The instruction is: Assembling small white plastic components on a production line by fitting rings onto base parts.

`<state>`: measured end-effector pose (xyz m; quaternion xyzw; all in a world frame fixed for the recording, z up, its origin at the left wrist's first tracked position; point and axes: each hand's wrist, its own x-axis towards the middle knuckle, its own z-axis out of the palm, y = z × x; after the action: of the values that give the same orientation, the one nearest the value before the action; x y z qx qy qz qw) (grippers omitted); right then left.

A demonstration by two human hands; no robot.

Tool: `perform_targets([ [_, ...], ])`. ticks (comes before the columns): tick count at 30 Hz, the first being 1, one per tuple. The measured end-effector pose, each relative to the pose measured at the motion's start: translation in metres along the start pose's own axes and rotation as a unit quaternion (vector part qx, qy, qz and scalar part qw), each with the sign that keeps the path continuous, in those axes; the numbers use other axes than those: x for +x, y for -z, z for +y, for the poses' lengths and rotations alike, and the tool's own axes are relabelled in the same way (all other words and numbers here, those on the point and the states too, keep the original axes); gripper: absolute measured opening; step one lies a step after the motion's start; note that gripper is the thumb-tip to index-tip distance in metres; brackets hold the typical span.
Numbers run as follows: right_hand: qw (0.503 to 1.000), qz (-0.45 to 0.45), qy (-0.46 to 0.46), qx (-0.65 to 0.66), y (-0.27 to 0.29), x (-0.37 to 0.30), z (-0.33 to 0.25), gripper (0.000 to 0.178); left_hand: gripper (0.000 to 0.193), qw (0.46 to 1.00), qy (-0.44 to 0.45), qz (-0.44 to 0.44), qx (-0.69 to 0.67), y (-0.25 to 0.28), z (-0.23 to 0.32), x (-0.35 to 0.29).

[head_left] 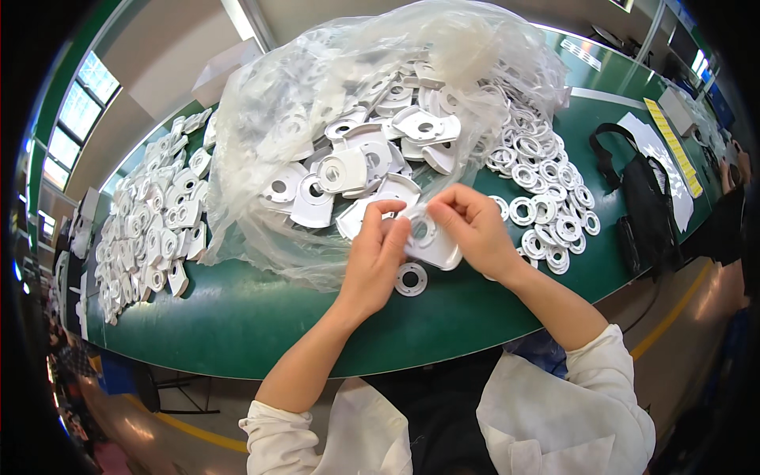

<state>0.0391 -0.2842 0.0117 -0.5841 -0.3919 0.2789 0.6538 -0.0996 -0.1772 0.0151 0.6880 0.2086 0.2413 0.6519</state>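
Observation:
A white plastic plate [435,247] with a round hole is held up between my two hands, above the near part of the green table. My right hand [479,231] pinches its upper right edge between thumb and fingers. At its left edge my left hand [370,265] is closed, thumb and curled forefinger gripping it. Just below, a loose white ring [411,279] lies flat on the table. Behind my hands, many similar white plates [343,169] spill from a large clear plastic bag [261,119]. My fingers hide parts of the held plate's edges.
To the left a heap of white plates with rings [158,229] covers the green table [261,328]. White rings [546,210] lie heaped on the right. Beyond them are a black bag [645,198], white paper [661,162] and a yellow strip [673,148].

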Motion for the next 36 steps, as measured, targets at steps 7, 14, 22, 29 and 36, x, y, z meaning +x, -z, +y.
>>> perform_targets([
  [7,0.996,0.031,-0.052,0.067,0.003,0.003,-0.006,0.014,0.045,0.989,-0.084,-0.049,0.112,-0.013,-0.004,-0.008],
  [14,0.990,0.028,-0.029,-0.134,0.001,0.000,-0.005,0.015,0.045,0.950,-0.135,-0.068,0.273,-0.009,-0.005,-0.007],
  [22,0.995,-0.034,-0.093,-0.010,0.015,0.006,-0.003,0.014,0.044,0.976,-0.076,-0.129,0.156,0.019,-0.001,0.001],
  [29,0.974,-0.016,0.021,-0.226,0.011,0.007,0.008,0.014,0.042,0.974,-0.033,-0.102,0.198,0.042,0.023,0.002],
  [36,0.957,0.032,0.066,-0.280,0.021,0.010,0.003,0.013,0.031,0.910,-0.151,0.373,0.100,0.237,0.093,0.073],
])
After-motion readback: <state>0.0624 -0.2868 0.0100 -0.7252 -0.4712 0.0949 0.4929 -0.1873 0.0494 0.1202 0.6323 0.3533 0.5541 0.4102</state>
